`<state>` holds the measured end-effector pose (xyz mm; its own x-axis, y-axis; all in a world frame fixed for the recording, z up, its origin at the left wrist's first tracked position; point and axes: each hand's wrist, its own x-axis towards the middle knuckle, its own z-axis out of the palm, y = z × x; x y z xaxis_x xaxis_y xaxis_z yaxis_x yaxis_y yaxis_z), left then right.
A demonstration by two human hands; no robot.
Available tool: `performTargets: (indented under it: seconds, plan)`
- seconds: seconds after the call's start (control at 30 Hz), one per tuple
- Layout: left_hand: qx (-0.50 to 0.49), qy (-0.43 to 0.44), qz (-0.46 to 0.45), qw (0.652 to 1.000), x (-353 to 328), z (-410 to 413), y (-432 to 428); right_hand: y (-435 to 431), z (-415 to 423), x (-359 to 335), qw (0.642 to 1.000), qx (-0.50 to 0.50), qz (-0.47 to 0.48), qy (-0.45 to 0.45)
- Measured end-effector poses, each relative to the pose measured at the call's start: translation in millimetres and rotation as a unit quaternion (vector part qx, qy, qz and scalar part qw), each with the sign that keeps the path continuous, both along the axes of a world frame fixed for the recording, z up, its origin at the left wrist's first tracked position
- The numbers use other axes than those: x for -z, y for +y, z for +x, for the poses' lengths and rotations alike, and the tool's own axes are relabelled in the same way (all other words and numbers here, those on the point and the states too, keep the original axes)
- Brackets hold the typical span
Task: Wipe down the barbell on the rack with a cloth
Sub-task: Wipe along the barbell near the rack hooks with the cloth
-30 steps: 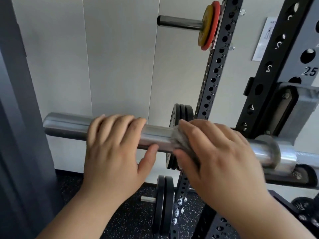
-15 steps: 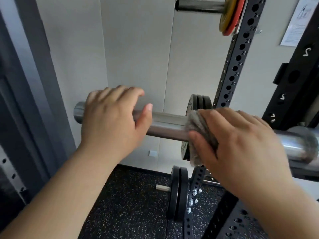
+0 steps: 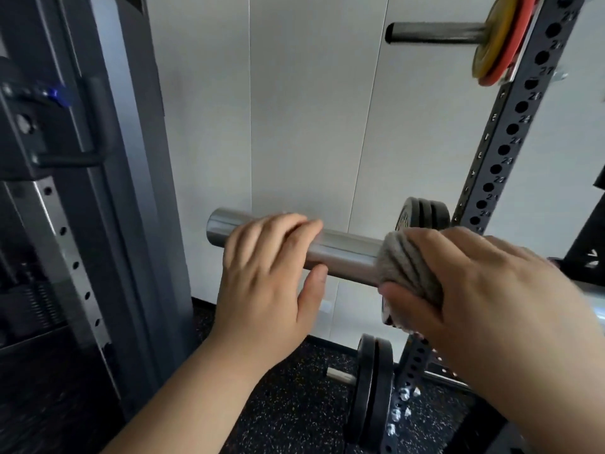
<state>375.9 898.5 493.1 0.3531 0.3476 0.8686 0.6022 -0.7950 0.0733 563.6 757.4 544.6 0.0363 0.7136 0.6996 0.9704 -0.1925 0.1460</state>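
Two hands on barbell [image 3: 347, 253] sleeve, near its free end, beside rack [image 3: 510, 136].
Left hand [image 3: 265, 276]: fingers curled over top, thumb beneath.
Right hand [image 3: 484, 290]: clamps grey cloth [image 3: 406, 273] round sleeve.
Risks: sleeve spins under stroke, so cloth skids; left hand blocks path, end goes unwiped.

the barbell [image 3: 343, 250] is bare polished metal, smooth and glossy, with pale streaks of reflected light along it. the cloth [image 3: 409, 270] is grey fabric, matt and soft-looking, with a ribbed, napped weave. the rack upright [image 3: 496, 139] is dark metal with a matt coat. the storage peg [image 3: 435, 32] is duller grey metal. the floor [image 3: 288, 404] looks like black speckled rubber, grainy and matt. the wall [image 3: 311, 109] is smooth, matt
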Motion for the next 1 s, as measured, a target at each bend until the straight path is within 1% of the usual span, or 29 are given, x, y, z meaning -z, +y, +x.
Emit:
performTargets:
  seconds: [0.07,0.17,0.23,0.3,0.33,0.4,0.5,0.57,0.73,0.83,0.9,0.97,1.0]
  plan:
    - [0.003,0.019,-0.006,1.0,-11,-8,7,-4,5,-12,0.999,0.033,-0.019,0.02]
    - [-0.051,0.048,-0.031,0.997,-22,-8,17,12,-9,-16,0.999,0.041,-0.018,-0.005]
    - [-0.067,0.04,-0.043,0.996,-20,-3,17,27,-22,-5,0.999,0.026,-0.011,-0.042]
    - [-0.065,0.029,-0.041,0.997,-15,-1,15,35,-33,11,0.996,0.002,0.0,-0.085]
    - [-0.063,0.028,-0.039,0.997,-14,-2,15,35,-32,14,0.996,-0.018,0.002,-0.092]
    - [-0.06,0.031,-0.038,0.997,-14,-5,14,29,-21,10,0.996,-0.047,0.01,-0.076]
    - [-0.067,0.041,-0.045,0.996,-19,-4,13,20,-2,-5,1.0,-0.025,-0.006,-0.013]
    - [-0.072,0.04,-0.053,0.995,-23,-3,13,20,0,-14,0.999,-0.014,-0.028,0.003]
    - [-0.083,0.019,-0.041,0.996,-27,2,18,27,-7,-14,0.999,-0.032,-0.04,-0.008]
    - [-0.089,0.034,-0.05,0.994,-39,3,21,42,-21,-17,0.998,-0.029,-0.038,-0.038]
    - [-0.073,0.071,-0.07,0.992,-48,0,27,60,-39,-16,0.997,-0.035,-0.036,-0.061]
    - [-0.032,0.099,-0.076,0.992,-52,-8,33,69,-53,-10,0.995,-0.027,-0.043,-0.08]
    - [-0.01,0.103,-0.072,0.992,-50,-14,36,69,-54,-9,0.996,-0.025,-0.045,-0.074]
